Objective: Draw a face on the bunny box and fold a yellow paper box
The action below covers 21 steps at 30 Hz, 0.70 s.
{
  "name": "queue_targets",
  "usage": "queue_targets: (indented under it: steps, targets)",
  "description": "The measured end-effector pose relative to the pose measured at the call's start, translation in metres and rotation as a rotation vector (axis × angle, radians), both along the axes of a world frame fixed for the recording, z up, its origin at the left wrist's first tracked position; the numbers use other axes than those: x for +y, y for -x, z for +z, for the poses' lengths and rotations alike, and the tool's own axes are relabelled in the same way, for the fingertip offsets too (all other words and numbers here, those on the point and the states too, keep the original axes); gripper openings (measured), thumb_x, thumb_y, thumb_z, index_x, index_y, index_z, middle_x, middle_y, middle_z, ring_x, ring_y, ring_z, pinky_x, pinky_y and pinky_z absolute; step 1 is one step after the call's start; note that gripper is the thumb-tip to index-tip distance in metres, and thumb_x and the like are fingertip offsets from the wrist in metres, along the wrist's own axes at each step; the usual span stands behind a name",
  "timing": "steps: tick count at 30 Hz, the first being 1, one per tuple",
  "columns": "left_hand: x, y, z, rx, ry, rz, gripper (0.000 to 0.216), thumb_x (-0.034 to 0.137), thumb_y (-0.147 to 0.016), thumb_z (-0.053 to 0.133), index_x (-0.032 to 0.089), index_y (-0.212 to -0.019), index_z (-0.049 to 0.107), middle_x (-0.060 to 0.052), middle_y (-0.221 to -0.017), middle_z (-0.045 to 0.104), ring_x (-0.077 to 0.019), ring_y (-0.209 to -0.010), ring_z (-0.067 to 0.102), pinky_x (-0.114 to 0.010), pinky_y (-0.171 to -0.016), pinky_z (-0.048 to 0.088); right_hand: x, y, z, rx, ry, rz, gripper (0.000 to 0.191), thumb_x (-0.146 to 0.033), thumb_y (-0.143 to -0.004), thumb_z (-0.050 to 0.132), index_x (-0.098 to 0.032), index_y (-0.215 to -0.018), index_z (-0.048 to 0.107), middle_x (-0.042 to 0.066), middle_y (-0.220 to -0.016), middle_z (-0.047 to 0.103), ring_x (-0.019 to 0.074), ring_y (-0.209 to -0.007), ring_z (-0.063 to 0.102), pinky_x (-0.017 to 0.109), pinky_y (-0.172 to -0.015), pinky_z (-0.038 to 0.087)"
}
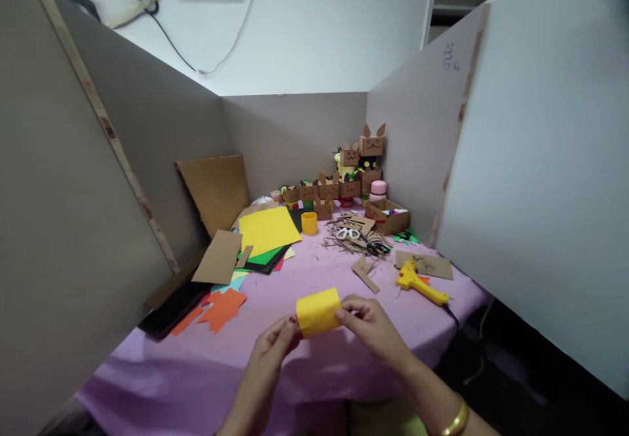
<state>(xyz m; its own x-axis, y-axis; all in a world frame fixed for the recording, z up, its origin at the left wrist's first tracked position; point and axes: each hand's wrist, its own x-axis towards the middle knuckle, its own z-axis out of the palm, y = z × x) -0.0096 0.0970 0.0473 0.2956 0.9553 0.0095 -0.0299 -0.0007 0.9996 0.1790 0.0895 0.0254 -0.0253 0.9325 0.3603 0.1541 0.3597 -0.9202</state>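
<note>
A yellow paper tube is held on its side above the front of the purple-covered table. My left hand pinches its left end between thumb and fingers. At the tube's right end, my right hand grips the edge with thumb and fingertips. A second yellow ring stands upright farther back on the table. To the right of my right hand lies a yellow hot glue gun, its nozzle pointing left, beside a piece of cardboard.
Coloured sheets, the top one yellow, and orange scraps lie left. White-handled scissors and black-handled scissors rest among cardboard strips. Cardboard animal figures stand behind, near a cardboard box. Partitions enclose the table.
</note>
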Motion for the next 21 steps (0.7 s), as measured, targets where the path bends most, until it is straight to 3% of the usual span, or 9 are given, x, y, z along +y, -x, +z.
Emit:
queue_targets:
  steps: [6,11,15,19,21]
  targets:
    - [-0.002,-0.001,0.0,-0.011,-0.044,-0.012,0.023,0.036,-0.073,0.065,0.018,-0.084,0.073,-0.002,-0.077,0.072,-0.0194,-0.079,0.058,-0.024,-0.075,0.041,-0.015,0.001,0.006,-0.064,-0.07,0.017,0.026,-0.04,-0.081,0.058,-0.018,-0.074,0.068,0.002,-0.071,0.057,0.0143,-0.067,0.05,0.024,-0.059,0.038]
    - [-0.006,0.0,0.001,-0.218,0.046,-0.099,0.025,0.039,-0.077,0.06,0.021,-0.092,0.07,-0.004,-0.093,0.071,-0.0197,-0.089,0.058,-0.029,-0.086,0.041,-0.025,0.0,0.013,-0.439,-0.378,-0.024,0.02,-0.026,-0.088,0.049,-0.022,-0.079,0.067,0.005,-0.081,0.064,0.0181,-0.077,0.051,0.031,-0.07,0.04]
    - [-0.007,-0.001,-0.001,-0.362,0.2,-0.106,0.022,0.037,-0.078,0.06,0.018,-0.08,0.07,-0.006,-0.084,0.071,-0.0179,-0.079,0.06,-0.028,-0.079,0.045,-0.03,0.0,0.015,-0.667,-0.553,0.02,0.03,-0.018,-0.092,0.037,-0.022,-0.084,0.065,0.006,-0.076,0.064,0.0173,-0.071,0.05,0.032,-0.071,0.041]
    - [-0.007,0.001,-0.006,-0.332,0.171,-0.114,0.022,0.036,-0.078,0.06,0.018,-0.085,0.071,-0.005,-0.084,0.071,-0.0169,-0.076,0.06,-0.027,-0.076,0.045,-0.036,0.001,0.017,-0.573,-0.473,0.076,0.02,-0.031,-0.089,0.048,-0.02,-0.091,0.064,0.007,-0.086,0.065,0.0202,-0.083,0.052,0.034,-0.079,0.039]
    - [-0.008,0.002,-0.009,-0.227,0.095,-0.125,0.023,0.037,-0.078,0.06,0.018,-0.087,0.072,-0.004,-0.081,0.071,-0.0168,-0.075,0.059,-0.025,-0.074,0.043,-0.038,0.004,0.018,-0.412,-0.348,0.067,0.031,-0.046,-0.085,0.049,-0.02,-0.09,0.063,0.007,-0.088,0.064,0.0218,-0.086,0.052,0.034,-0.079,0.038]
